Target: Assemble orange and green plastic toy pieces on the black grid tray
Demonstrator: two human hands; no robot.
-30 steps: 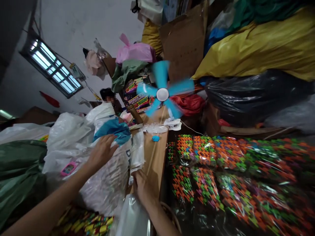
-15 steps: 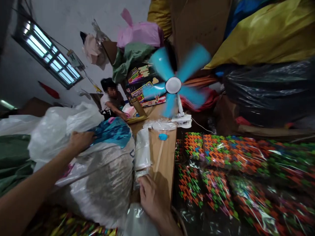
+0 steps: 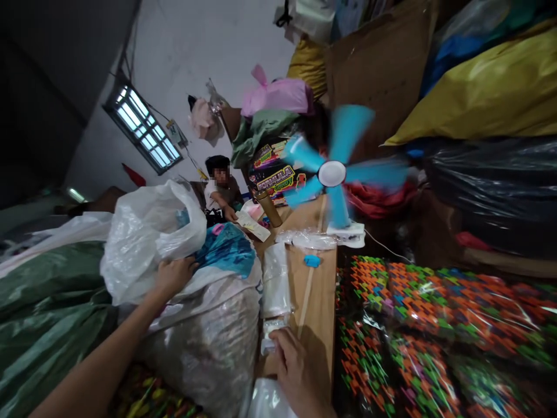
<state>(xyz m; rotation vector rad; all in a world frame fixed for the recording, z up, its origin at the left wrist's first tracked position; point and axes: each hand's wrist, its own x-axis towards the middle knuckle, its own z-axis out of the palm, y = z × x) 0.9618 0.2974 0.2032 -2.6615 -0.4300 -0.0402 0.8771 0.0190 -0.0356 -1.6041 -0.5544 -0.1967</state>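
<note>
My left hand reaches across to the bulging white plastic sack. Its fingers are curled over the sack's top, beside a blue plastic bag; the fingertips are partly hidden. On the narrow wooden table, my right hand has bent fingers closed at a small clear plastic bag. A longer stack of clear plastic bags lies just beyond it. More clear plastic lies below the right hand, near the bottom edge.
A clip-on fan with spinning blue blades stands at the table's far end. Packs of orange and green pieces lie at right. A green sack fills the left. Behind the table, a person holds a paper.
The camera has turned, so the scene sits further right and lower. Both hands keep about the same places on the sack and the small bag. The co-worker's paper has shifted and now shows its pale face.
</note>
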